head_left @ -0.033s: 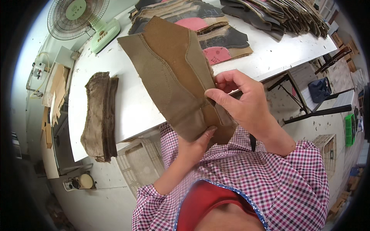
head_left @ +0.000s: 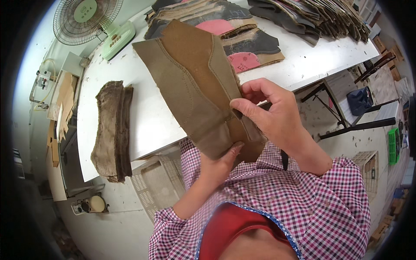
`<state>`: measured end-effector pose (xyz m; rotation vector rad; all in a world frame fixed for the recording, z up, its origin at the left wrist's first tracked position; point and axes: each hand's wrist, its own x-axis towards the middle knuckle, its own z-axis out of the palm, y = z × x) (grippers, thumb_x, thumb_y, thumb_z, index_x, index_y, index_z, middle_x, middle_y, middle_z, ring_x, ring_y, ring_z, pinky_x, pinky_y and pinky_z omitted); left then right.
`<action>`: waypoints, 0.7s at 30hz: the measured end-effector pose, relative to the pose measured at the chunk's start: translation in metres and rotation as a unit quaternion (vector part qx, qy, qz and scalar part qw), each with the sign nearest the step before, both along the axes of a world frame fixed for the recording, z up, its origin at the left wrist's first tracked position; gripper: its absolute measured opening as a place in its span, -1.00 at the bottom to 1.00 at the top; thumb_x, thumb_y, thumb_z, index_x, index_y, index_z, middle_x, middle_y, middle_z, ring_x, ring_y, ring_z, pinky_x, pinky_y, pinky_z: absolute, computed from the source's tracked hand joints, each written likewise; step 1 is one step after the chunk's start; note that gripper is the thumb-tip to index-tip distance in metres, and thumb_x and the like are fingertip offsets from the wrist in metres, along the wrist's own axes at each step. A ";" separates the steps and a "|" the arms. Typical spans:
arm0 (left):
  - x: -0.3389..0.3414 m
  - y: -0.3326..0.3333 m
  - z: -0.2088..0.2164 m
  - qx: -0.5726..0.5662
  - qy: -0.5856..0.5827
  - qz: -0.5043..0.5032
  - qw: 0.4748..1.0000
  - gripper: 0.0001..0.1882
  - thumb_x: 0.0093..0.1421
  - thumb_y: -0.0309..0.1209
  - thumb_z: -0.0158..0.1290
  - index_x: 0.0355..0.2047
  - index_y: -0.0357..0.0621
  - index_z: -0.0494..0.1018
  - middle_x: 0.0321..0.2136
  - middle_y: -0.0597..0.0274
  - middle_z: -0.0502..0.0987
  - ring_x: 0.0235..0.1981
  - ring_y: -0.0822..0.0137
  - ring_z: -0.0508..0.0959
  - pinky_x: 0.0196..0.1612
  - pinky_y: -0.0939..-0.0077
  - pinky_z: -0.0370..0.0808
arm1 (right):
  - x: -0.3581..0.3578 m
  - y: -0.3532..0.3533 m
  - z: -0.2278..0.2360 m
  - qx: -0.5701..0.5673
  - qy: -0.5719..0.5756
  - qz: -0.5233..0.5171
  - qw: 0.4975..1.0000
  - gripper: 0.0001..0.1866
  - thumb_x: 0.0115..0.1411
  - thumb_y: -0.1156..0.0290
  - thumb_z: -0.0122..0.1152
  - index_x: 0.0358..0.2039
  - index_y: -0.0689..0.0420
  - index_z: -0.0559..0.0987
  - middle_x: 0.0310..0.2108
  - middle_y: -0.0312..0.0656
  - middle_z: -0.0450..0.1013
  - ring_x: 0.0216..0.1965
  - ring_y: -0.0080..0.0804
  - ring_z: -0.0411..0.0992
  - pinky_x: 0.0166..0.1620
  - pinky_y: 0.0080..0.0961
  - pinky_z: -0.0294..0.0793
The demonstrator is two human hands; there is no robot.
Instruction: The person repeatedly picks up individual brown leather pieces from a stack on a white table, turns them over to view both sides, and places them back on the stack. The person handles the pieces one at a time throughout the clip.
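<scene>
1. The white counter [head_left: 147, 104] runs across in front of the person, carrying the stacks at its far side and left end; the stretch nearest the body lies under the raised work.
2. At its far right, a thick pile of dark layered pieces [head_left: 320, 19] lies fanned, probably so that single edges can be found.
3. Left of it, grey-and-tan pieces with pink patches [head_left: 255, 45] overlap in a row, which likely makes each simple to lift off.
4. The green fan [head_left: 89, 19] stands at the far left corner, presumably where it crowds nothing.
5. The stitched brown piece [head_left: 190, 82] is held up over the counter's near edge, before the body, its seamed face toward the viewer; this seems to suit a close look.
6. A fuzzy brown bundle [head_left: 110, 130] rests near the left end, apart from the other stacks.
7. The right hand [head_left: 275, 110] pinches the piece's right edge between thumb and curled fingers, seemingly to steady it.
8. The left hand [head_left: 219, 167] grips the lower end, thumb on top, fingers hidden beneath, apparently bearing the weight.
</scene>
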<state>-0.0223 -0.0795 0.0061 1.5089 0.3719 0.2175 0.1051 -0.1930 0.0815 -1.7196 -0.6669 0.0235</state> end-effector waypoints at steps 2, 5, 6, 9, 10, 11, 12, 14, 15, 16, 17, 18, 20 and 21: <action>0.000 -0.003 -0.004 0.010 -0.034 0.009 0.999 -0.66 0.10 -0.49 0.22 -0.12 -0.30 0.44 -0.26 0.13 0.55 -0.27 0.27 0.54 -0.21 0.40 0.49 | 0.004 0.000 0.001 -0.019 0.009 0.017 1.000 -0.84 0.10 0.46 0.34 -0.36 0.27 0.57 -0.48 -0.31 0.52 -0.45 -0.67 0.42 -0.32 -0.69 0.46; 0.001 -0.003 -0.006 0.034 -0.043 0.007 0.998 -0.68 0.11 -0.48 0.21 -0.13 -0.30 0.45 -0.27 0.13 0.55 -0.27 0.26 0.55 -0.21 0.38 0.49 | 0.004 -0.001 0.001 -0.021 -0.010 0.017 1.000 -0.83 0.09 0.44 0.32 -0.40 0.28 0.56 -0.49 -0.17 0.53 -0.46 -0.46 0.49 -0.37 -0.58 0.48; 0.000 -0.002 -0.007 0.042 -0.041 0.002 0.998 -0.69 0.11 -0.48 0.21 -0.14 -0.30 0.45 -0.27 0.13 0.56 -0.27 0.25 0.55 -0.21 0.38 0.49 | 0.003 -0.001 0.000 -0.020 -0.024 0.011 0.999 -0.82 0.09 0.42 0.32 -0.42 0.29 0.56 -0.49 -0.10 0.54 -0.47 -0.35 0.53 -0.39 -0.53 0.49; -0.001 -0.001 -0.006 0.093 -0.022 -0.025 0.995 -0.69 0.12 -0.56 0.17 -0.10 -0.28 0.46 -0.20 0.19 0.55 -0.19 0.37 0.54 -0.13 0.46 0.50 | 0.005 -0.004 -0.002 -0.050 -0.130 -0.016 0.990 -0.83 0.10 0.43 0.29 -0.44 0.29 0.54 -0.54 -0.09 0.50 -0.51 -0.26 0.50 -0.43 -0.44 0.47; 0.000 -0.003 -0.007 0.090 -0.035 -0.017 0.995 -0.70 0.12 -0.53 0.18 -0.12 -0.28 0.46 -0.23 0.16 0.56 -0.22 0.31 0.55 -0.16 0.43 0.49 | 0.007 -0.004 -0.005 -0.047 -0.157 -0.020 0.986 -0.82 0.10 0.42 0.29 -0.45 0.28 0.54 -0.55 -0.10 0.49 -0.53 -0.24 0.49 -0.44 -0.42 0.45; 0.001 -0.005 -0.009 0.087 -0.047 -0.009 0.995 -0.71 0.12 -0.50 0.18 -0.14 -0.28 0.47 -0.26 0.13 0.56 -0.25 0.24 0.56 -0.18 0.40 0.49 | 0.011 -0.003 -0.010 -0.044 -0.185 -0.025 0.981 -0.82 0.10 0.41 0.29 -0.46 0.28 0.54 -0.56 -0.10 0.48 -0.54 -0.23 0.48 -0.46 -0.40 0.44; 0.002 -0.006 -0.010 0.084 -0.060 0.000 0.995 -0.72 0.12 -0.47 0.19 -0.16 -0.29 0.47 -0.28 0.09 0.56 -0.28 0.18 0.56 -0.20 0.37 0.49 | 0.013 -0.002 -0.013 -0.040 -0.213 -0.028 0.976 -0.81 0.10 0.40 0.29 -0.47 0.27 0.53 -0.58 -0.10 0.47 -0.55 -0.21 0.46 -0.47 -0.38 0.43; 0.003 -0.005 -0.011 0.072 -0.048 0.001 0.996 -0.72 0.12 -0.48 0.18 -0.16 -0.29 0.47 -0.27 0.09 0.56 -0.27 0.17 0.56 -0.20 0.36 0.49 | 0.012 -0.003 -0.010 -0.052 -0.200 -0.016 0.978 -0.80 0.09 0.38 0.30 -0.48 0.26 0.53 -0.57 -0.10 0.47 -0.55 -0.21 0.46 -0.48 -0.38 0.42; 0.003 -0.004 -0.011 0.065 -0.043 0.001 0.997 -0.72 0.12 -0.48 0.18 -0.15 -0.29 0.46 -0.27 0.08 0.56 -0.26 0.16 0.56 -0.19 0.35 0.49 | 0.011 -0.004 -0.007 -0.058 -0.195 -0.010 0.979 -0.79 0.09 0.37 0.30 -0.48 0.26 0.53 -0.57 -0.10 0.47 -0.55 -0.21 0.46 -0.48 -0.38 0.42; 0.005 -0.004 -0.012 0.081 -0.056 0.002 0.995 -0.71 0.12 -0.48 0.18 -0.15 -0.29 0.46 -0.26 0.08 0.56 -0.25 0.16 0.55 -0.19 0.35 0.48 | 0.012 -0.005 -0.005 -0.068 -0.194 -0.013 0.979 -0.79 0.09 0.36 0.30 -0.49 0.26 0.53 -0.58 -0.10 0.47 -0.56 -0.21 0.46 -0.49 -0.39 0.41; 0.007 -0.004 -0.013 0.097 -0.070 0.003 0.993 -0.71 0.12 -0.48 0.18 -0.14 -0.29 0.46 -0.25 0.08 0.55 -0.25 0.16 0.55 -0.19 0.34 0.48 | 0.013 -0.006 -0.003 -0.079 -0.193 -0.016 0.978 -0.78 0.08 0.35 0.31 -0.49 0.26 0.53 -0.59 -0.10 0.46 -0.57 -0.21 0.46 -0.50 -0.39 0.41; 0.008 -0.004 -0.015 0.112 -0.083 0.003 0.990 -0.71 0.12 -0.48 0.18 -0.14 -0.29 0.46 -0.24 0.07 0.55 -0.24 0.16 0.55 -0.18 0.34 0.48 | 0.014 -0.007 -0.001 -0.090 -0.191 -0.019 0.977 -0.77 0.08 0.35 0.31 -0.50 0.26 0.53 -0.60 -0.10 0.46 -0.58 -0.21 0.45 -0.51 -0.39 0.40; 0.007 -0.002 -0.015 0.113 -0.052 -0.012 0.992 -0.70 0.12 -0.48 0.18 -0.13 -0.29 0.45 -0.22 0.07 0.55 -0.22 0.16 0.54 -0.16 0.34 0.48 | 0.016 -0.009 0.001 -0.101 -0.169 -0.015 0.980 -0.77 0.07 0.35 0.31 -0.53 0.26 0.53 -0.63 -0.10 0.45 -0.60 -0.22 0.44 -0.52 -0.39 0.40; 0.007 -0.002 -0.016 0.113 -0.037 -0.019 0.993 -0.69 0.12 -0.48 0.18 -0.13 -0.29 0.45 -0.22 0.06 0.54 -0.21 0.16 0.54 -0.15 0.34 0.48 | 0.016 -0.010 0.002 -0.105 -0.158 -0.012 0.982 -0.77 0.07 0.35 0.31 -0.55 0.26 0.53 -0.64 -0.10 0.44 -0.62 -0.22 0.44 -0.52 -0.38 0.40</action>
